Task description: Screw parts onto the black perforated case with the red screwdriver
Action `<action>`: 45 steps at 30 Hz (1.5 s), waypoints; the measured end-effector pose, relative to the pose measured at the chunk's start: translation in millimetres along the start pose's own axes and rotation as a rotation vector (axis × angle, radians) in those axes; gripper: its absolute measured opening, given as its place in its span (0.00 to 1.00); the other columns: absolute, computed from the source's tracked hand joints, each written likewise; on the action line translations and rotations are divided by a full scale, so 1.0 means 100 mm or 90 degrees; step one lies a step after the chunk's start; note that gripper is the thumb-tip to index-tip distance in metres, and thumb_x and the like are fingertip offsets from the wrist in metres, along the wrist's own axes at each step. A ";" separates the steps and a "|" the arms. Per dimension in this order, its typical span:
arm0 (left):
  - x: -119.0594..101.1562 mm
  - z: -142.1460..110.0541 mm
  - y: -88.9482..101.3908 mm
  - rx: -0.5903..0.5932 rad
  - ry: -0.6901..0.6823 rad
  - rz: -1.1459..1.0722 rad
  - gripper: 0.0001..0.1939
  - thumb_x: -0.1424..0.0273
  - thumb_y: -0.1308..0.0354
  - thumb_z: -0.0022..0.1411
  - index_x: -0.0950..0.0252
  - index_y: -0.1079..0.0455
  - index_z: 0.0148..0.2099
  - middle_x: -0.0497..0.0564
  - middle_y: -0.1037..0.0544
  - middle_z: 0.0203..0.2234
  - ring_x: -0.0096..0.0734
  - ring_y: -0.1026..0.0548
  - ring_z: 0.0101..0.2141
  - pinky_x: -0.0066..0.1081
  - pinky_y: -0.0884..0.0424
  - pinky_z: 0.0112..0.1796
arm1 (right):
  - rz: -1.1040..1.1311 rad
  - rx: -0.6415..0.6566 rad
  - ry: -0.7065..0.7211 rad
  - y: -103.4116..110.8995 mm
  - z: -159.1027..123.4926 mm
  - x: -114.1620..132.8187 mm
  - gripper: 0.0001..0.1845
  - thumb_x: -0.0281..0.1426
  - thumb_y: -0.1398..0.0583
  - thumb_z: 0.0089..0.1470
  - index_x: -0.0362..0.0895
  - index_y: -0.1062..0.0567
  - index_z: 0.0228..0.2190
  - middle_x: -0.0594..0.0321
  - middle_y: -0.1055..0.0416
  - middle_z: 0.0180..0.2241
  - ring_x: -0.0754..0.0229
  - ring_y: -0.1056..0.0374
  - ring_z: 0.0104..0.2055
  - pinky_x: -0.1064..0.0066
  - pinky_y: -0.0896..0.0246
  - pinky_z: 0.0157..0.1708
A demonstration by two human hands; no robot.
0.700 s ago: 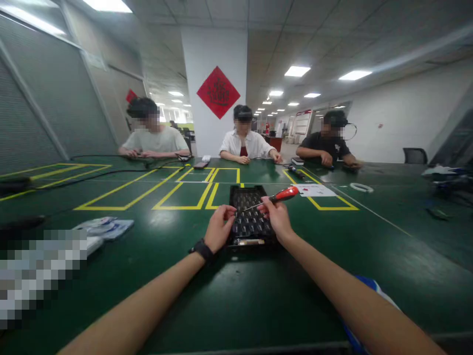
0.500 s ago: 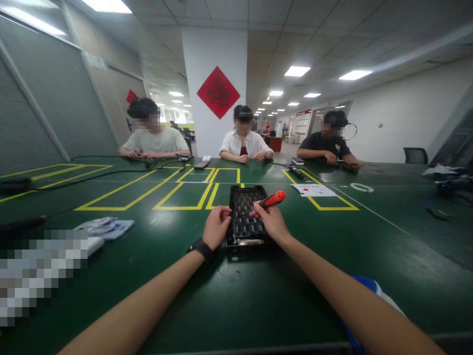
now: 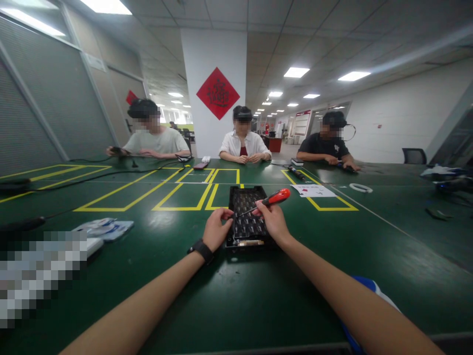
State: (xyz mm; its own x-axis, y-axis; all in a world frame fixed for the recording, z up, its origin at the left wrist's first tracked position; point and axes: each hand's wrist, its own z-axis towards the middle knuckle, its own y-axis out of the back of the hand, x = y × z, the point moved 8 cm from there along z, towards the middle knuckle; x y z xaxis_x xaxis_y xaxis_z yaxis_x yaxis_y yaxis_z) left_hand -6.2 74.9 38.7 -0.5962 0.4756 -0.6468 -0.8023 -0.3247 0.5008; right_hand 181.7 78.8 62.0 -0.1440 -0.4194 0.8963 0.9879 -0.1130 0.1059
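A black case (image 3: 247, 202) lies on the green table in front of me, its slots holding rows of small metal pieces. My right hand (image 3: 272, 221) is closed on a screwdriver (image 3: 277, 197) with a red and black handle. The screwdriver slants across the case, its thin shaft pointing left and down to the case's left side. There my left hand (image 3: 217, 228), wearing a dark wristband, has thumb and fingers curled together beside the shaft's tip. Whatever those fingers pinch is too small or hidden. A brass-coloured piece (image 3: 251, 242) sits at the case's near end.
Yellow tape (image 3: 179, 208) marks rectangles on the table (image 3: 177, 310). A printed sheet (image 3: 314, 190) and a white ring (image 3: 361, 188) lie to the right. Plastic packets (image 3: 114, 230) and black cables lie left. Three people sit across the table.
The screwdriver handle has shifted slightly right, and its shaft shows more plainly. My left hand stays nearly in place. The person at far left has raised a dark object.
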 end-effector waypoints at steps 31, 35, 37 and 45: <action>-0.03 -0.02 -0.05 0.055 0.076 -0.211 0.15 0.62 0.40 0.48 0.67 0.28 0.37 0.51 0.23 0.29 0.30 0.26 0.31 0.30 0.31 0.36 | 0.225 -0.109 -0.016 0.15 -0.02 -0.01 0.17 0.42 0.44 0.47 0.40 0.28 0.29 0.63 0.31 0.20 0.64 0.36 0.23 0.73 0.44 0.24; -0.01 -0.02 -0.06 0.049 0.084 -0.229 0.16 0.61 0.39 0.48 0.67 0.28 0.37 0.52 0.23 0.29 0.30 0.26 0.31 0.29 0.31 0.35 | 0.232 -0.108 -0.009 0.14 -0.03 0.01 0.17 0.42 0.45 0.47 0.40 0.28 0.29 0.63 0.31 0.19 0.64 0.36 0.23 0.73 0.43 0.25; -0.01 -0.02 -0.06 0.048 0.082 -0.236 0.16 0.61 0.39 0.48 0.67 0.28 0.37 0.52 0.23 0.30 0.30 0.26 0.31 0.29 0.31 0.35 | 0.240 -0.106 -0.003 0.14 -0.03 0.02 0.17 0.42 0.45 0.48 0.40 0.28 0.29 0.64 0.32 0.19 0.65 0.37 0.23 0.73 0.44 0.25; 0.01 -0.02 -0.06 0.050 0.082 -0.236 0.16 0.61 0.40 0.49 0.68 0.28 0.37 0.52 0.23 0.30 0.30 0.26 0.31 0.29 0.32 0.35 | 0.257 -0.098 0.007 0.13 -0.03 0.02 0.16 0.41 0.44 0.48 0.40 0.28 0.29 0.65 0.32 0.19 0.66 0.38 0.22 0.74 0.44 0.25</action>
State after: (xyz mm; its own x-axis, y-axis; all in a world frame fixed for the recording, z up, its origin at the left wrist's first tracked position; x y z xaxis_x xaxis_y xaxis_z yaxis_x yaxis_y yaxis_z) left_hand -1.6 75.9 34.1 -0.2688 0.4410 -0.8563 -0.9623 -0.0838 0.2589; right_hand 193.9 73.6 63.9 0.2505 -0.4667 0.8482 0.9452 -0.0715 -0.3184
